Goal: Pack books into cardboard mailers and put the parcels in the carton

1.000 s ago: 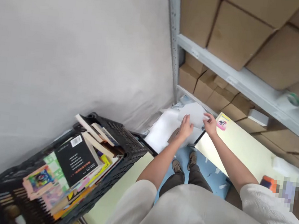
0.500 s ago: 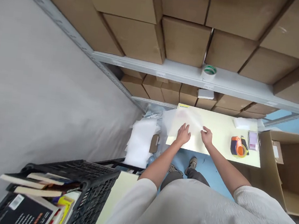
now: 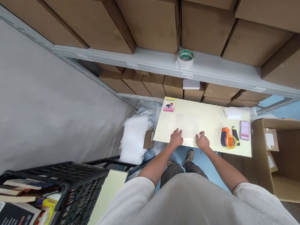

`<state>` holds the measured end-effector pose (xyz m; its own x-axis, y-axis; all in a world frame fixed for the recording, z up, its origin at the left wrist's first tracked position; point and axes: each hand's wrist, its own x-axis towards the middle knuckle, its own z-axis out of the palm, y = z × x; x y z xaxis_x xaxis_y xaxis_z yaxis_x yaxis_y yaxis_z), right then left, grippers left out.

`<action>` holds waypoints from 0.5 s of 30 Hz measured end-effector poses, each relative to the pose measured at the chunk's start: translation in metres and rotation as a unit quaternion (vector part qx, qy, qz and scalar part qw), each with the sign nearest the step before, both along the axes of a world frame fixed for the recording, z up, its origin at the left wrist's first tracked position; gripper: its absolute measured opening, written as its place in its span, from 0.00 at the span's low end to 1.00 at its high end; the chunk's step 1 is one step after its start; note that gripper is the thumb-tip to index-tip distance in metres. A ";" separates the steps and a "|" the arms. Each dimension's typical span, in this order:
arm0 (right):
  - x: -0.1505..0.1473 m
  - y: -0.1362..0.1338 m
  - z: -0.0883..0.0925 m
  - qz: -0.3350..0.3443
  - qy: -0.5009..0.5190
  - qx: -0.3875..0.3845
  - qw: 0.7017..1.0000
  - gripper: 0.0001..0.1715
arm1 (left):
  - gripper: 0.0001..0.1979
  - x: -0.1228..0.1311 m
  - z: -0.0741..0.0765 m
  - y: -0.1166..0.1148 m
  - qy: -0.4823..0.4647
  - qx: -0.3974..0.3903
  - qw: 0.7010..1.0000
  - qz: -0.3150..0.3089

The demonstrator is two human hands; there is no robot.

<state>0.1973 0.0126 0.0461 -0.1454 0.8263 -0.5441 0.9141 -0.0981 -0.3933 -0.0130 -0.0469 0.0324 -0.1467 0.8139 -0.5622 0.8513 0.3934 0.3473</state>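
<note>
A thin, see-through white foam sheet (image 3: 188,123) lies nearly flat on the pale yellow tabletop (image 3: 212,116), close to its near edge. My left hand (image 3: 176,138) is at the sheet's near left corner, with its fingers closed on the edge. At the near right corner, my right hand (image 3: 203,141) pinches the sheet between thumb and fingers. A small booklet with a yellow and pink cover (image 3: 169,104) rests at the table's far left corner, apart from both hands. To the right of my right hand are an orange tape dispenser (image 3: 227,137) and a black and yellow cutter (image 3: 235,135).
A phone (image 3: 244,130) and a folded white foam piece (image 3: 234,113) lie at the table's right end. An open carton (image 3: 256,147) stands beyond. At left are stacked foam sheets (image 3: 133,139) and a black crate (image 3: 82,192) of books. Shelves (image 3: 156,60) hold boxes and a tape roll (image 3: 185,57).
The foam sheet has come down and toward me from over the booklet, which now shows uncovered. Both hands have moved to the table's near edge. My view has shifted.
</note>
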 end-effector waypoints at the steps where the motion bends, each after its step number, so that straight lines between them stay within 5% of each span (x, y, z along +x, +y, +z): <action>1: 0.001 0.004 0.003 0.027 -0.005 0.009 1.000 0.27 | 0.36 0.001 0.000 -0.001 0.001 -0.001 1.000 0.004; 7: -0.008 0.018 0.002 0.236 -0.003 0.040 0.971 0.30 | 0.37 -0.003 0.002 -0.007 0.014 -0.008 1.000 0.018; 15: -0.013 0.007 -0.009 0.248 -0.017 -0.026 0.968 0.31 | 0.37 -0.019 0.004 -0.015 0.025 -0.020 0.999 0.020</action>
